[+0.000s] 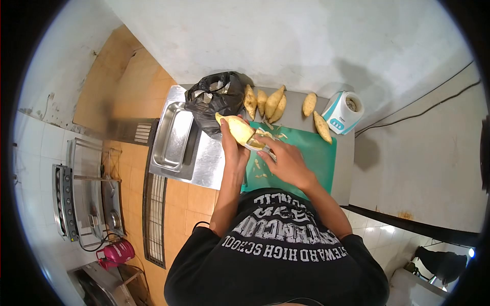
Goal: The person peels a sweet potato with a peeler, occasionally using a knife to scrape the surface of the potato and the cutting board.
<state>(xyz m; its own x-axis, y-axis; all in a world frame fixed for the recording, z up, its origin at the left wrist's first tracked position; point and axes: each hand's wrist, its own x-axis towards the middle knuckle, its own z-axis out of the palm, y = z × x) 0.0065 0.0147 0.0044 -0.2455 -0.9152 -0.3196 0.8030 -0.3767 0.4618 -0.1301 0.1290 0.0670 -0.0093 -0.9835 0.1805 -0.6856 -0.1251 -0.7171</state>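
My left hand (233, 149) is wrapped round a sweet potato (237, 130), its pale yellow flesh mostly bare of skin. At the potato's right end, my right hand (286, 160) is closed on a peeler (253, 145), largely hidden by the fingers and peelings. Both hands are above a green cutting board (316, 160), where thin peelings (261, 175) lie scattered. Beyond the board, several unpeeled sweet potatoes (274, 102) lie grouped. Two more are at the right, one sweet potato (322, 127) touching the board's corner.
A black plastic bag (209, 115) stands left of the grouped potatoes. Further left is a steel tray (176, 137) on the metal counter. At the back right stands a white and turquoise appliance base (346, 113), with a cable (429, 109) along the wall.
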